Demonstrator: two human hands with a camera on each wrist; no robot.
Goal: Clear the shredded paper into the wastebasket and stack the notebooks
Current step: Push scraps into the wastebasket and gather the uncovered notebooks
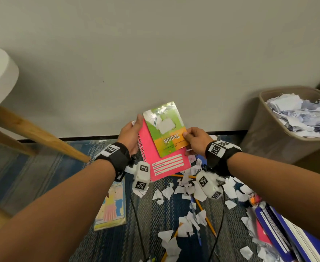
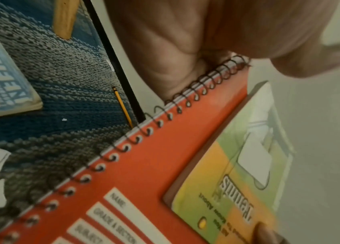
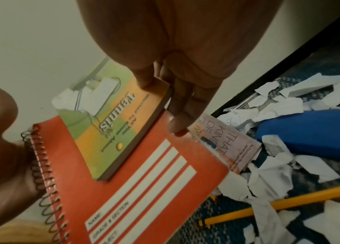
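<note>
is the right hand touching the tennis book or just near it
Touching. In the right wrist view the right hand pinches the corner of the tennis book, thumb on its cover and fingers under its edge, as it lies on the red spiral notebook.

Both forearms are bare, with no sleeves. Each wrist wears a wide black strap (image 1: 117, 154) topped by a white tag printed with a black square-code marker. Under the left wrist hangs a white boxy camera unit (image 1: 141, 175) carrying two such markers; under the right wrist hangs a matching white unit (image 1: 209, 184), also marked. A thin black cable (image 1: 136, 214) trails down from each unit.
</note>
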